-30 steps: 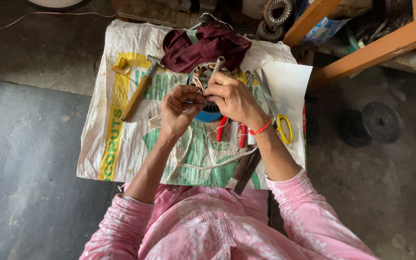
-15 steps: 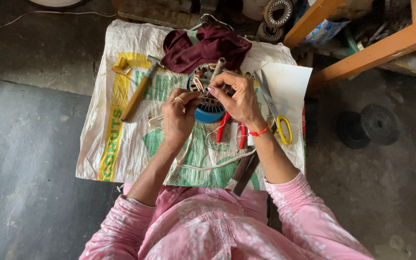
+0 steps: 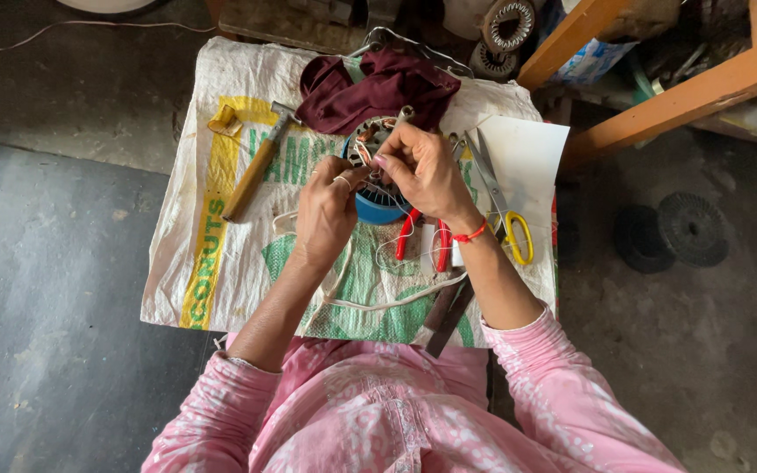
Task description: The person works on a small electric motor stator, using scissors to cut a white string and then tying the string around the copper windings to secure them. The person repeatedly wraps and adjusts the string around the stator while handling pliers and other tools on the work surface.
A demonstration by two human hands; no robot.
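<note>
A round blue motor stator (image 3: pixel 375 203) with copper windings sits on a white woven sack (image 3: pixel 221 254). My left hand (image 3: pixel 326 210) rests on its near left side, fingers pinched around a thin white thread (image 3: pixel 387 254). My right hand (image 3: pixel 422 171) is over its top, fingertips pressed into the windings. Both hands hide much of the stator. Loose loops of thread trail toward me.
A wooden-handled hammer (image 3: pixel 256 166) lies to the left, a maroon cloth (image 3: pixel 378 88) behind the stator. Red-handled pliers (image 3: pixel 422 241), yellow-handled scissors (image 3: pixel 505 210) and white paper (image 3: pixel 527 158) lie right. Orange wooden beams (image 3: pixel 685 88) and dark round discs (image 3: pixel 672 232) stand at the right.
Both hands have shifted slightly up and away from me over the stator, the fingers working closer together at the windings. The tools on the sack have not moved.
</note>
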